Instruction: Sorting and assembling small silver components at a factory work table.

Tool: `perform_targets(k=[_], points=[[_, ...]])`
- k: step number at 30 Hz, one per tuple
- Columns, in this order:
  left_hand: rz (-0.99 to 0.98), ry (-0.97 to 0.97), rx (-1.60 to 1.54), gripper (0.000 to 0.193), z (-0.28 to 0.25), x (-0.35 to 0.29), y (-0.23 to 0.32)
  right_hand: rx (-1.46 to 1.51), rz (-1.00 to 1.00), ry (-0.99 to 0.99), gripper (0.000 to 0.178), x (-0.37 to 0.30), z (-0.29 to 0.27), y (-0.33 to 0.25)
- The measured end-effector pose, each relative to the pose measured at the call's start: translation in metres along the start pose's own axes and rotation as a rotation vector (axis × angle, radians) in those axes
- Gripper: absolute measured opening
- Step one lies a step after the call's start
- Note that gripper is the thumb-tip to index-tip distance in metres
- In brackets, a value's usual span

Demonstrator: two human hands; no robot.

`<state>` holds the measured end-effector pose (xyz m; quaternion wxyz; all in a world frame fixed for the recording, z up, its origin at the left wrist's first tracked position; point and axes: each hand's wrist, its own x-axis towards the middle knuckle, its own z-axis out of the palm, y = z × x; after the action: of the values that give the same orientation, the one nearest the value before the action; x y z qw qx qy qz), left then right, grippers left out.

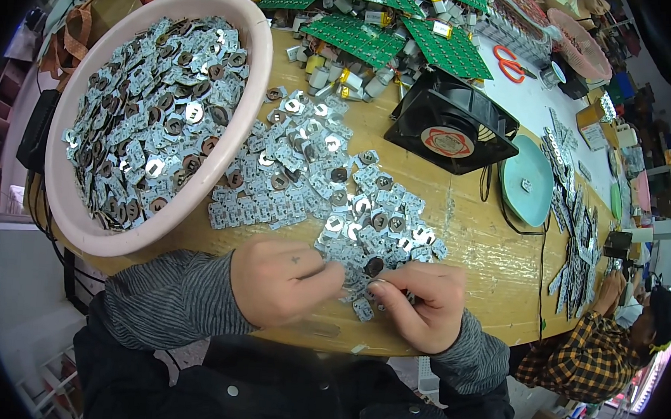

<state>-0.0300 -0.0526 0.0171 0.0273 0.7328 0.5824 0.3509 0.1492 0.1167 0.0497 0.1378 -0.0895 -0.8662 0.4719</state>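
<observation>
My left hand (pixel 287 282) is closed, palm down, at the near edge of a heap of small circuit boards (pixel 385 217). Whatever its curled fingers may hold is hidden. Just to its right, my right hand (pixel 426 303) pinches thumb against forefinger, the tips close to the left fingers. Something tiny may sit in that pinch, but I cannot make it out. The little boards are pale grey-blue, several bearing dark or shiny round discs. One dark disc (pixel 374 266) lies right by the right fingertips. A short row of joined boards (pixel 258 209) lies beyond my left hand.
A big pale pink basin (pixel 259 48) full of similar boards stands at the left. Farther back are a black fan (pixel 454 124), green circuit panels (pixel 355 38) and red-handled scissors (pixel 509 64). A turquoise dish (pixel 534 200) and stacked strips (pixel 580 234) lie right; another person (pixel 586 355) sits beyond.
</observation>
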Motion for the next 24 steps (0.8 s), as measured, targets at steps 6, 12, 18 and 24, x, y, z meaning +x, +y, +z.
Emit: perform_targets(k=[6, 12, 18, 24], points=[[-0.009, 0.002, -0.014, 0.032, -0.0009, 0.0041, -0.0003, 0.021, 0.006, 0.014, 0.007, -0.0004, -0.0016, 0.0048], [-0.045, 0.006, 0.0, 0.03, -0.0021, 0.0032, 0.0017, 0.031, -0.054, 0.041, 0.007, 0.0015, 0.0012, 0.0046], [-0.042, 0.042, 0.0, 0.028, -0.0007, 0.0045, 0.0021, 0.023, -0.034, 0.031, 0.006, 0.0, 0.0016, 0.0031], [-0.081, 0.022, -0.014, 0.028, 0.0, 0.0042, 0.0014, 0.006, 0.008, 0.019, 0.006, -0.0013, 0.0002, 0.0006]])
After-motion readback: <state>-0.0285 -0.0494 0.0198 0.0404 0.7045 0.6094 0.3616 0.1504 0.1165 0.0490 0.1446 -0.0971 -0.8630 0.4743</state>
